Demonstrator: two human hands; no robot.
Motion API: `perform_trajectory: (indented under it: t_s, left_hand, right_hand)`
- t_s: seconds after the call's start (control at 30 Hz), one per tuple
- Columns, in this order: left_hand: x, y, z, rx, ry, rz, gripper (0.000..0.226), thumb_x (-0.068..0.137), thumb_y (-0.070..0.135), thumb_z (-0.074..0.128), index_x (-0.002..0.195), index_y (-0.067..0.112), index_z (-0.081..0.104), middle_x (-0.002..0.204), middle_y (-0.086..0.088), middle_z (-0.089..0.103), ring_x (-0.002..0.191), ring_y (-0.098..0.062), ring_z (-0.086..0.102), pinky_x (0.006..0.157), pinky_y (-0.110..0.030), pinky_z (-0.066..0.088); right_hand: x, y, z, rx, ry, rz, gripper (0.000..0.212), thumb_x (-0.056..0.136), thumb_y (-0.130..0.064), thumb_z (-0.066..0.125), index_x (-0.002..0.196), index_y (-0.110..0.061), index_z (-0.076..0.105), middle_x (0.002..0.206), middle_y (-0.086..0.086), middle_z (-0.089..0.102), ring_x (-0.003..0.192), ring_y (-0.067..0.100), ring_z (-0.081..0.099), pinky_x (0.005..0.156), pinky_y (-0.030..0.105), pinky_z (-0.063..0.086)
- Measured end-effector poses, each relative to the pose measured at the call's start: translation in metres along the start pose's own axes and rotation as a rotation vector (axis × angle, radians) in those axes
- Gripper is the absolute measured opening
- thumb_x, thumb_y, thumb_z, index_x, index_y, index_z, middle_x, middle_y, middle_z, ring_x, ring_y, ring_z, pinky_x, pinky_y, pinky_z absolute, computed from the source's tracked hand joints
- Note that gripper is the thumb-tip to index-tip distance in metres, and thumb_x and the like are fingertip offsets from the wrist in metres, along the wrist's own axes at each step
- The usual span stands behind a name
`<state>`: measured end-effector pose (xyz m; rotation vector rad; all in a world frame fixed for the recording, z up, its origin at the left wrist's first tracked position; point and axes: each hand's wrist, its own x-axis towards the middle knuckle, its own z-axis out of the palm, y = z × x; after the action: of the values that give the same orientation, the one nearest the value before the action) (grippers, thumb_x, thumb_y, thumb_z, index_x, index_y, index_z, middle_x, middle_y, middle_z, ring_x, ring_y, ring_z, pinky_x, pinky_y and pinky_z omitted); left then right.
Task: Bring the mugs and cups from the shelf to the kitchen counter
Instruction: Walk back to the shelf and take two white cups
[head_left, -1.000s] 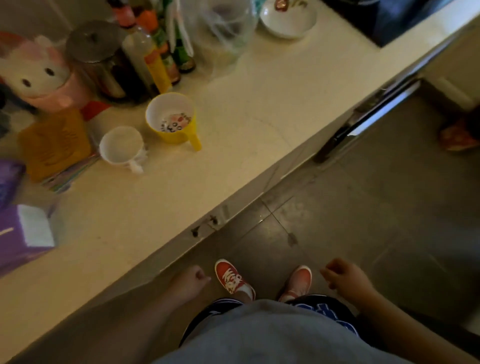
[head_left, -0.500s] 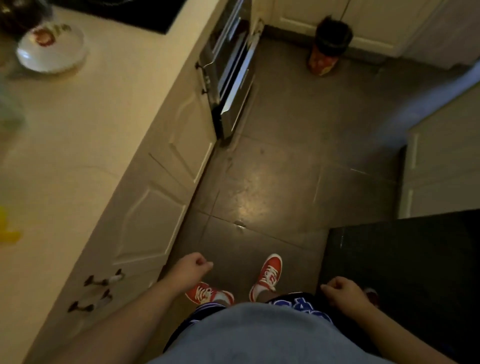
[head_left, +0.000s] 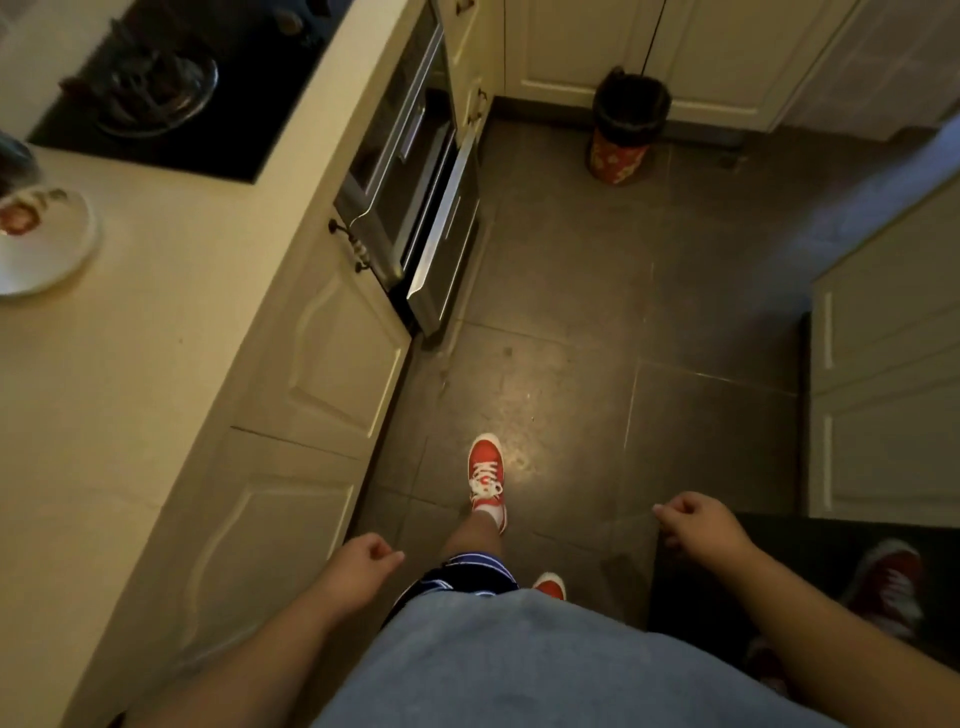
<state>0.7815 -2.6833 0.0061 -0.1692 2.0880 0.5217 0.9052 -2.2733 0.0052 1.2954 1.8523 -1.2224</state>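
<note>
The cream kitchen counter (head_left: 130, 374) runs along the left side of the view. No mug, cup or shelf is in sight. My left hand (head_left: 363, 564) hangs low beside the counter's cabinet fronts, fingers curled loosely with nothing in them. My right hand (head_left: 693, 525) hangs over the dark floor at the right, fingers also curled and holding nothing. My red shoe (head_left: 487, 475) is stepping forward on the tiles.
A white floral dish (head_left: 41, 244) sits on the counter near a black hob (head_left: 171, 88). A steel oven (head_left: 415, 208) has a drawer jutting out. A bin (head_left: 626, 127) stands by far cabinets. White cabinets (head_left: 883, 374) and a dark glossy surface (head_left: 810, 571) lie right.
The view has swung right, away from the yellow and white cups on the counter, which have left the frame. I have stepped forward along the floor. Both hands stay curled and hold nothing.
</note>
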Motion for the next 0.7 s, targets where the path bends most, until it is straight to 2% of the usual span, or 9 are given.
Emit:
perform_trajectory:
  t_s: [0.13,0.23,0.33,0.43,0.5,0.57,0.7]
  left_hand:
    - [0.054,0.039,-0.033,0.044,-0.010,0.006,0.017,0.093,0.036,0.057,0.089,0.020,0.062,0.087,-0.002,0.067,0.080,-0.016,0.063,0.070,-0.029,0.051]
    - [0.097,0.085,-0.069,0.102,-0.041,0.031,0.016,0.093,0.033,0.058,0.089,0.019,0.061,0.086,-0.004,0.066,0.078,-0.016,0.062,0.067,-0.028,0.049]
    - [0.135,0.147,-0.103,0.127,-0.041,0.062,0.020,0.093,0.034,0.059,0.087,0.016,0.062,0.081,-0.005,0.066,0.073,-0.018,0.061,0.068,-0.033,0.048]
    - [0.170,0.220,-0.129,0.159,-0.056,0.147,0.019,0.092,0.035,0.060,0.084,0.018,0.063,0.078,-0.004,0.066,0.072,-0.018,0.063,0.064,-0.031,0.049]
    - [0.187,0.272,-0.137,0.191,-0.063,0.196,0.018,0.091,0.036,0.061,0.081,0.021,0.062,0.077,-0.003,0.067,0.071,-0.017,0.063,0.062,-0.030,0.047]
    - [0.201,0.328,-0.138,0.213,-0.081,0.240,0.018,0.090,0.037,0.062,0.079,0.022,0.062,0.076,-0.003,0.067,0.069,-0.017,0.063,0.062,-0.031,0.047]
    - [0.223,0.442,-0.122,0.252,-0.155,0.361,0.015,0.091,0.038,0.060,0.080,0.026,0.060,0.076,-0.002,0.066,0.066,-0.014,0.063,0.057,-0.027,0.046]
  right_hand:
    - [0.045,-0.060,-0.023,0.035,0.066,-0.060,0.025,0.087,-0.028,0.065,0.084,-0.004,0.063,0.082,0.017,0.070,0.070,0.027,0.065,0.072,0.044,0.056]
    - [0.069,-0.096,-0.048,0.065,0.054,-0.027,0.022,0.088,-0.029,0.064,0.086,-0.007,0.064,0.083,0.015,0.069,0.076,0.029,0.067,0.079,0.050,0.057]
    - [0.083,-0.116,-0.076,0.107,0.069,0.039,0.018,0.087,-0.029,0.064,0.086,-0.011,0.065,0.085,0.014,0.070,0.078,0.030,0.069,0.078,0.049,0.059]
    - [0.089,-0.122,-0.105,0.139,0.136,0.100,0.014,0.087,-0.028,0.065,0.085,-0.014,0.065,0.082,0.011,0.070,0.075,0.025,0.069,0.071,0.042,0.060]
    - [0.090,-0.118,-0.124,0.180,0.172,0.152,0.015,0.087,-0.026,0.067,0.084,-0.011,0.066,0.076,0.012,0.069,0.068,0.025,0.067,0.064,0.036,0.056]
    - [0.093,-0.110,-0.141,0.229,0.192,0.203,0.017,0.087,-0.023,0.067,0.085,-0.006,0.066,0.074,0.014,0.068,0.065,0.027,0.065,0.063,0.036,0.053]
    - [0.113,-0.091,-0.173,0.297,0.143,0.356,0.017,0.090,-0.023,0.063,0.088,-0.006,0.065,0.083,0.017,0.069,0.074,0.030,0.066,0.064,0.037,0.053]
